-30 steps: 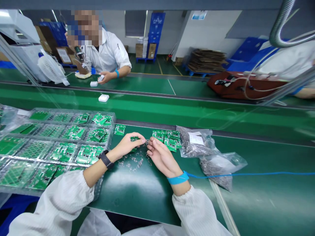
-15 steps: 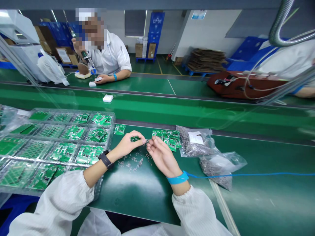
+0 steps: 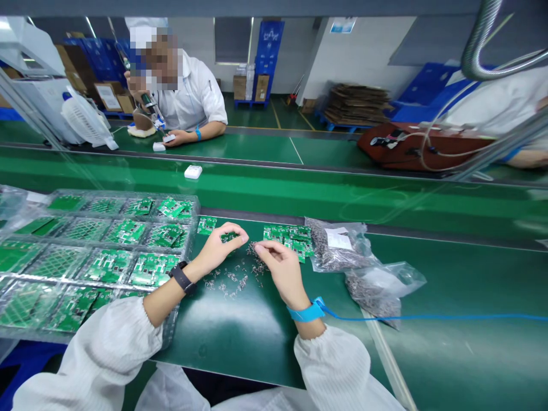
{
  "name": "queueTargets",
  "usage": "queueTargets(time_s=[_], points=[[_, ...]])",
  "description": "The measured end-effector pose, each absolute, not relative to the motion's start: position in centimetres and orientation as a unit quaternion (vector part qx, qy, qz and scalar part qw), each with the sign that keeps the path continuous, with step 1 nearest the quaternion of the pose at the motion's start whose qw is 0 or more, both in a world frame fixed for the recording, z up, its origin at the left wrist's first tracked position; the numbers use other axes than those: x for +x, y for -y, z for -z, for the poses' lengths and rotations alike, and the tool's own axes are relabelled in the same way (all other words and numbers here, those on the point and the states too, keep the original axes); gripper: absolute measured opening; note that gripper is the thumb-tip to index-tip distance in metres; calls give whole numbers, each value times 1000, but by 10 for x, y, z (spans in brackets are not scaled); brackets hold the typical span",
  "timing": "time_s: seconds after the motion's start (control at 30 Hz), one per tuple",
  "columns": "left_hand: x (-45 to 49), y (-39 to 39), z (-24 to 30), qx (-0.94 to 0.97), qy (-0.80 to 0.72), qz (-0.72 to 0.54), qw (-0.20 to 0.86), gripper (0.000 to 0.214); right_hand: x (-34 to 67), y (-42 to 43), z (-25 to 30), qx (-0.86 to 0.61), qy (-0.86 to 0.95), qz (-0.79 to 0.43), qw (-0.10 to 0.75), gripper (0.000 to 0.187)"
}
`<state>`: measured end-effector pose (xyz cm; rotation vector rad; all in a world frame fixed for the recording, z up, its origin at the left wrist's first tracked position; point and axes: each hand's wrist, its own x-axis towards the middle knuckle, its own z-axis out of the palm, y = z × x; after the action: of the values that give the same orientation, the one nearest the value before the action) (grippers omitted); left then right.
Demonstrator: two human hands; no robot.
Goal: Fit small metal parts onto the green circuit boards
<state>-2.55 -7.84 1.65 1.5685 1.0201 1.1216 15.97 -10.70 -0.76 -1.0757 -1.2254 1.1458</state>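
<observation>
My left hand [image 3: 225,242], with a black watch on the wrist, is closed with thumb and forefinger together above a green circuit board [image 3: 229,236] that it partly covers. Whatever sits between those fingertips is too small to make out. At the edge of a pile of tiny metal parts [image 3: 252,249], my right hand [image 3: 282,268] has thumb and forefinger pinched; what they grip, if anything, is hidden. More loose metal parts [image 3: 233,279] lie scattered between the hands. Just behind my right hand several green circuit boards [image 3: 295,235] lie together.
A clear compartment tray [image 3: 194,208] of circuit boards stands on the left. Two plastic bags [image 3: 338,251] [image 3: 377,291] of small parts lie right, near a blue strap cord [image 3: 428,317]. A white case [image 3: 193,172] sits on the green belt; a co-worker [image 3: 194,94] works opposite.
My right hand has turned palm down and its fingertips have dropped to the metal-part pile. My left hand has drawn slightly left, away from the right. The white case has shifted slightly right.
</observation>
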Motion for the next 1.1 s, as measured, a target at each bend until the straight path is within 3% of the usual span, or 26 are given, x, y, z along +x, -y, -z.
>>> queueTargets(time_s=[0.23, 0.67, 0.93, 1.1], points=[[-25, 78, -15, 648, -417, -448, 453, 22, 163, 105, 11, -451, 447, -485, 601, 22], [-25, 78, -17, 654, -405, -446, 458, 22, 162, 106, 13, -445, 447, -496, 597, 23], [-25, 78, -15, 674, -411, -429, 438, 18, 162, 107, 3, -377, 353, -616, 595, 26], [-25, 78, -15, 672, -413, -419, 450, 19, 162, 107, 4, -377, 341, -624, 594, 27]])
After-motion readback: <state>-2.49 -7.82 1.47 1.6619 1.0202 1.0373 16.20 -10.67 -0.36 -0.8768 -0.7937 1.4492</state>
